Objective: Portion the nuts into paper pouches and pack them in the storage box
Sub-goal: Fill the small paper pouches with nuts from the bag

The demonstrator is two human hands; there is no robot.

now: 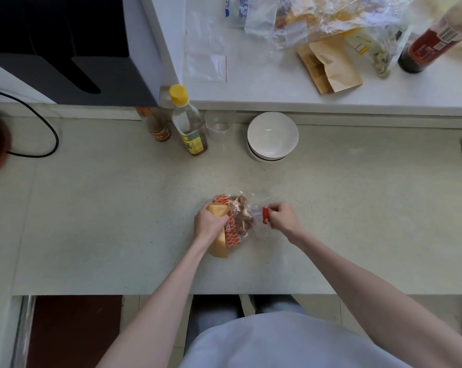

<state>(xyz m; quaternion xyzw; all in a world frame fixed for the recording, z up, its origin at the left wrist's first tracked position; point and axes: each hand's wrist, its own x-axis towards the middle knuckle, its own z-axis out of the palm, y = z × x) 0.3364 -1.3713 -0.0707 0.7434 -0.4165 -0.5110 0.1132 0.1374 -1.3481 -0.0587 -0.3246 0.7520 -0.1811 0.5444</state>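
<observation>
A clear plastic bag of nuts, printed with an orange scale pattern, is lying on the speckled grey countertop near its front edge. The left hand is closing around the bag's left end together with a tan paper pouch, fingers wrapped tight over both. The right hand is pinching a small red clip at the bag's twisted clear neck, thumb and fingertips pressed together on it.

Against the back of the counter, a yellow-capped bottle of clear liquid is standing beside a smaller brown sauce bottle, with a clear plastic cup and stacked white bowls to the right; the top bowl is holding nothing. On the raised white shelf behind, more brown paper pouches are lying among crumpled clear plastic bags, an empty zip bag and a dark bottle with a red label. A black cable is curling across the left side.
</observation>
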